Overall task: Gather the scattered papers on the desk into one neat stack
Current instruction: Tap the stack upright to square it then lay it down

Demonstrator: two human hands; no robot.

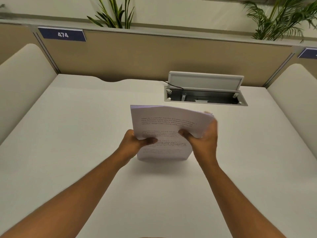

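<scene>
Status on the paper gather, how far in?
Gathering looks done: no loose sheets show on the desk. In hand: the left hand and right hand hold the paper stack upright, bottom edge at the desk, apparently squaring it. Left: lay it flat.

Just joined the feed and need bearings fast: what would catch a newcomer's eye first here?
At centre, a thick stack of white printed papers stands on its lower edge on the white desk, gripped by the left hand and right hand at its sides. Behind it to the right, a grey cable hatch sits open in the desk. A blue sign reading 474 marks the tan partition at upper left.
</scene>
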